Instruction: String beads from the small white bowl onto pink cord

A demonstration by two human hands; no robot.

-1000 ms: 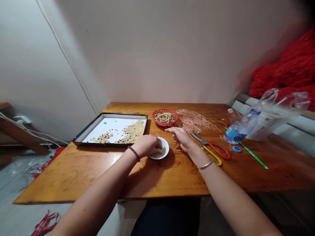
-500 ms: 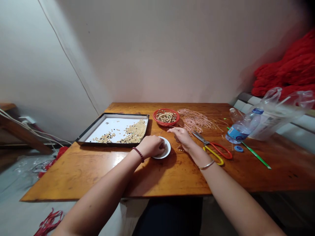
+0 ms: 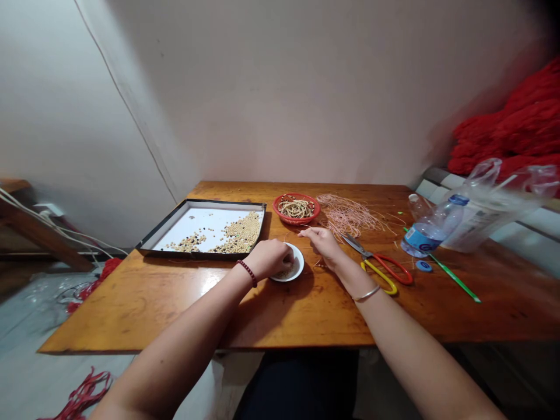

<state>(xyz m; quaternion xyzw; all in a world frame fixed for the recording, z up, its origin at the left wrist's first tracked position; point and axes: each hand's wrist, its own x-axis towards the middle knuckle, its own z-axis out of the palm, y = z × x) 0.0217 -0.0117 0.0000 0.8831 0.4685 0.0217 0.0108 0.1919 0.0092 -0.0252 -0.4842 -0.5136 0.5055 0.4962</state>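
My left hand [image 3: 275, 259] reaches over the rim of a small white bowl [image 3: 299, 269]. Its fingers are closed and point down inside, where small pale bits lie; whatever they hold is hidden. To the right of the bowl, my right hand [image 3: 322, 242] pinches a thin cord [image 3: 305, 226] between thumb and fingertips. A few small beads [image 3: 320, 264] show below that hand, close to the table. Left of the bowl is a shallow black-edged tray [image 3: 168, 223] with many loose cream and dark beads [image 3: 240, 232] on its white bottom.
Behind my hands stands a red basket [image 3: 297, 220] of beaded strands, beside a heap of pink cords [image 3: 347, 214]. Scissors [image 3: 385, 269] with red and yellow handles lie right of my right hand. Further right are a water bottle [image 3: 422, 238], its blue cap [image 3: 423, 266] and a green stick [image 3: 457, 281].
My left fingers have shifted slightly within the bowl. My right hand keeps its pinch nearly in place, and the whole view has moved a little.
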